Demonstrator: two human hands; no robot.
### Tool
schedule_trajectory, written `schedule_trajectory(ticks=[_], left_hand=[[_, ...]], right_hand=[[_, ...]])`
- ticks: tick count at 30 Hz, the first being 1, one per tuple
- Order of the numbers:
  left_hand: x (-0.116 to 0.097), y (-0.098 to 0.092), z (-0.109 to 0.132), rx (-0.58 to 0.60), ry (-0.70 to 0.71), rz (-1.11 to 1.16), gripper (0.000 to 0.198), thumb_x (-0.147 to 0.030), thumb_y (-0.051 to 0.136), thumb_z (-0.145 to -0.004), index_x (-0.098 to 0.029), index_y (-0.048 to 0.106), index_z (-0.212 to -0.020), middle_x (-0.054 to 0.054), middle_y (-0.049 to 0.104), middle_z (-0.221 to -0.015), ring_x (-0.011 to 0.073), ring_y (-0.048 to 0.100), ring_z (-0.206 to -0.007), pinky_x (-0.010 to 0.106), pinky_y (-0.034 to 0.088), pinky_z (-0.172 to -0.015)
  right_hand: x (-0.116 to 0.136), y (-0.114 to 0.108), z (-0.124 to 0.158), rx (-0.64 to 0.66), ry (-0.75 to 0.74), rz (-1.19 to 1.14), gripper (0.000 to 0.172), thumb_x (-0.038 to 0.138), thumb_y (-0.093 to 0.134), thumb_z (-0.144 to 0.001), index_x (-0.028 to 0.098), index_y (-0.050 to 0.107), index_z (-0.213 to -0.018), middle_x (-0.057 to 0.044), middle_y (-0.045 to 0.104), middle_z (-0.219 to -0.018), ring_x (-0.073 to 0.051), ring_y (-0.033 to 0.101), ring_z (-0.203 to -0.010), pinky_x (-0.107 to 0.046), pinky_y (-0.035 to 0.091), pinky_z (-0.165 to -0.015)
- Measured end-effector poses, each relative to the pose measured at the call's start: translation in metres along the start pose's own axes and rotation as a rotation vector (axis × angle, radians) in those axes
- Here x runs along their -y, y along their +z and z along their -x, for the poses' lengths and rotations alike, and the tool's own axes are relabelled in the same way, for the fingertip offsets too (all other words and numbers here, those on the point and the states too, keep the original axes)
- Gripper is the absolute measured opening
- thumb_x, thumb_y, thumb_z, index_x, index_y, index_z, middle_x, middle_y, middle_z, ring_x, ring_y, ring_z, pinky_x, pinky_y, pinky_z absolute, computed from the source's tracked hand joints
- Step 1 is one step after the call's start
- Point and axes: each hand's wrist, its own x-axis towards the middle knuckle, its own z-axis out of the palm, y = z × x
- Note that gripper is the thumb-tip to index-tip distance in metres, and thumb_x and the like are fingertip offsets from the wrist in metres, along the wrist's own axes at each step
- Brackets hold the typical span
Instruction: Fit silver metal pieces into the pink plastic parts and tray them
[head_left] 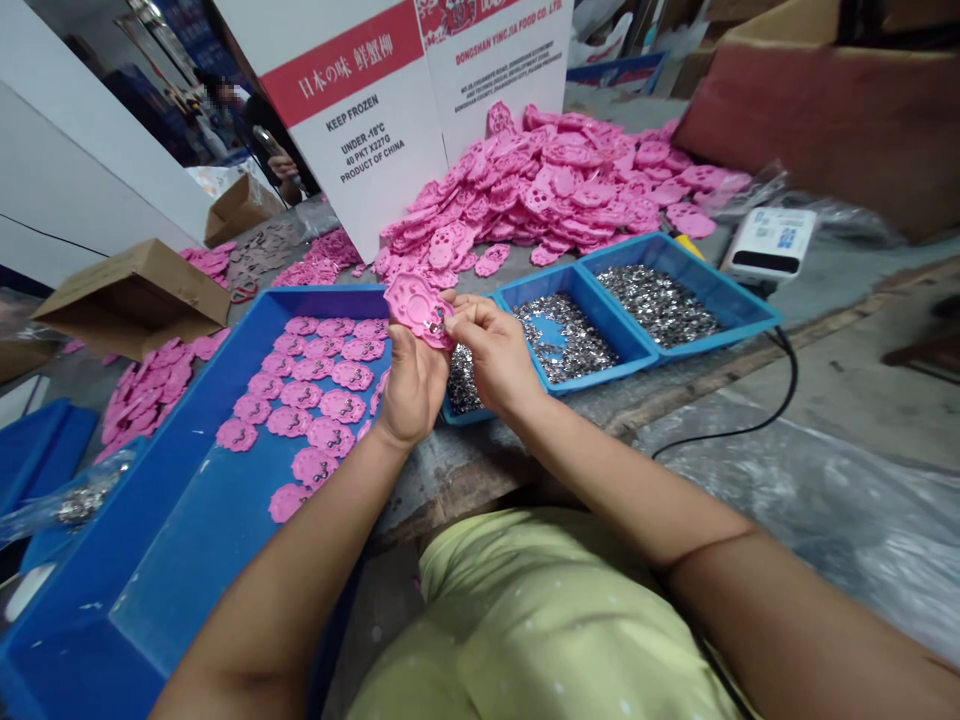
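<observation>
A pink plastic piece (411, 300) with a scalloped edge and a round recess is held up in front of me. My left hand (412, 395) grips it from below, thumb on its near side. At its right end, my right hand (499, 365) pinches a small shiny metal part (435, 322) against the plastic; the fingertips partly cover it. Left of my hands, a large blue tray (187, 540) carries rows of similar pink pieces (300, 394), with small metal parts on them. Blue bins (651, 352) of loose metal parts (652, 305) stand to the right, one partly behind my right hand.
A heap of pink pieces (555, 185) lies behind the bins, against a white printed carton (360, 130). A white device (771, 245) with a black cable sits at right. An open cardboard box (142, 295) stands at left. Another person's hand (283, 165) shows in the background.
</observation>
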Motion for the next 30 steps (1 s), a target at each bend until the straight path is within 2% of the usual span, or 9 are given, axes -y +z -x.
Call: schedule_trajectory(ticks=[3, 8, 13, 15, 17, 20, 25, 30], left_hand=[[0.0, -0.001, 0.001, 0.003, 0.008, -0.011, 0.088, -0.096, 0.039, -0.081, -0.028, 0.058, -0.133, 0.013, 0.068, -0.121, 0.0302, 0.061, -0.137, 0.043, 0.058, -0.106], [0.001, -0.003, -0.001, -0.002, 0.027, -0.031, 0.087, -0.094, 0.036, -0.084, -0.027, 0.059, -0.134, 0.013, 0.069, -0.124, 0.0295, 0.061, -0.139, 0.044, 0.057, -0.108], [0.005, -0.008, -0.005, -0.015, -0.051, -0.011, 0.077, -0.087, 0.038, -0.092, -0.026, 0.06, -0.134, 0.013, 0.072, -0.125, 0.0263, 0.064, -0.135, 0.041, 0.058, -0.107], [0.007, -0.013, -0.006, -0.026, -0.095, 0.011, 0.064, -0.076, 0.046, -0.096, -0.025, 0.059, -0.132, 0.012, 0.072, -0.126, 0.0245, 0.066, -0.132, 0.039, 0.057, -0.108], [0.01, -0.019, -0.007, -0.052, -0.12, 0.027, 0.047, -0.058, 0.059, -0.096, -0.027, 0.056, -0.132, 0.01, 0.073, -0.126, 0.0217, 0.067, -0.128, 0.038, 0.056, -0.108], [0.015, -0.027, -0.01, -0.104, -0.118, 0.04, 0.047, -0.031, 0.071, -0.088, -0.03, 0.052, -0.131, 0.005, 0.075, -0.123, 0.0181, 0.071, -0.119, 0.034, 0.057, -0.105], [0.019, -0.03, -0.009, -0.207, -0.151, 0.084, 0.048, -0.011, 0.066, -0.083, -0.025, 0.05, -0.125, 0.005, 0.077, -0.107, 0.021, 0.076, -0.108, 0.038, 0.06, -0.101], [0.016, -0.031, -0.013, -0.392, -0.207, 0.124, 0.034, -0.003, 0.056, -0.086, -0.021, 0.05, -0.114, 0.004, 0.073, -0.101, 0.0209, 0.078, -0.1, 0.044, 0.06, -0.1]], right_hand=[[-0.001, -0.002, 0.002, -0.008, -0.044, 0.028, 0.017, 0.028, 0.071, -0.08, 0.024, 0.059, -0.069, -0.006, 0.067, -0.102, -0.025, 0.062, -0.116, -0.043, 0.045, -0.111], [-0.004, -0.001, 0.006, -0.007, -0.168, 0.143, 0.016, 0.033, 0.069, -0.088, 0.025, 0.058, -0.078, -0.007, 0.07, -0.115, -0.024, 0.062, -0.12, -0.042, 0.045, -0.11], [-0.012, 0.0, 0.003, 0.002, -0.019, -0.003, 0.02, 0.036, 0.074, -0.081, 0.025, 0.057, -0.086, -0.007, 0.071, -0.116, -0.022, 0.063, -0.113, -0.038, 0.05, -0.101], [-0.013, -0.002, 0.003, 0.025, 0.021, -0.09, 0.02, 0.034, 0.074, -0.079, 0.025, 0.059, -0.086, -0.005, 0.071, -0.113, -0.021, 0.064, -0.112, -0.037, 0.05, -0.102], [-0.014, -0.005, 0.003, 0.028, 0.037, -0.123, 0.017, 0.031, 0.074, -0.078, 0.024, 0.062, -0.087, -0.004, 0.071, -0.11, -0.02, 0.065, -0.108, -0.038, 0.05, -0.103], [-0.016, -0.012, 0.003, 0.02, 0.053, -0.084, 0.019, 0.03, 0.075, -0.076, 0.023, 0.064, -0.09, -0.003, 0.07, -0.106, -0.019, 0.066, -0.101, -0.039, 0.051, -0.102], [-0.018, -0.028, 0.011, 0.076, 0.074, 0.0, 0.024, 0.035, 0.076, -0.076, 0.024, 0.061, -0.091, -0.002, 0.069, -0.111, -0.021, 0.069, -0.102, -0.042, 0.055, -0.097], [-0.017, -0.045, 0.02, 0.163, -0.002, 0.31, 0.014, 0.033, 0.073, -0.08, 0.024, 0.065, -0.087, -0.005, 0.072, -0.111, -0.024, 0.067, -0.105, -0.045, 0.051, -0.102]])
